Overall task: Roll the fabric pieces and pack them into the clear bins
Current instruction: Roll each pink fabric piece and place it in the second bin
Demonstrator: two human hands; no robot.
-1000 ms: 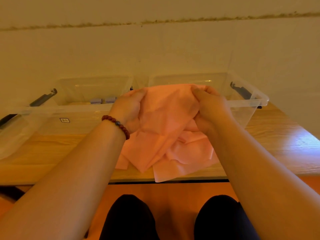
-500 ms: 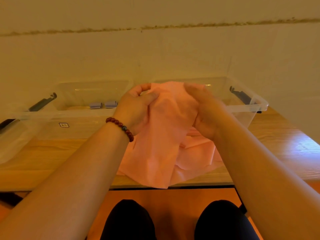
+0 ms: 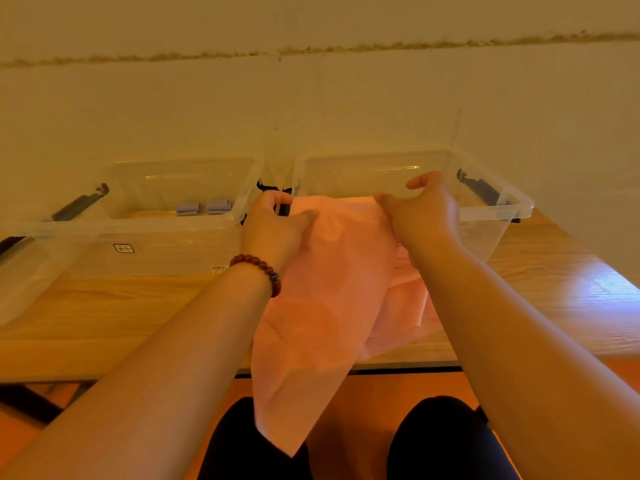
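Note:
A pink fabric piece (image 3: 322, 306) hangs from both my hands in front of the bins, its lower corner dropping past the table edge over my lap. My left hand (image 3: 273, 230), with a bead bracelet on the wrist, pinches its top left edge. My right hand (image 3: 422, 213) pinches the top right edge. More pink fabric (image 3: 405, 306) lies crumpled on the table under my right forearm. Two clear bins stand against the wall: the left bin (image 3: 166, 233) holds two small grey-blue rolls (image 3: 204, 206), and the right bin (image 3: 498, 199) is behind the fabric.
The wooden table (image 3: 104, 317) runs across the view, its front edge just above my knees. Black latch handles (image 3: 79, 202) sit on the bins' outer ends. A clear lid (image 3: 20, 271) leans at the far left. The wall rises right behind the bins.
My hands have spread apart along the fabric's top edge. The piece has opened out and hangs lower, past the table edge.

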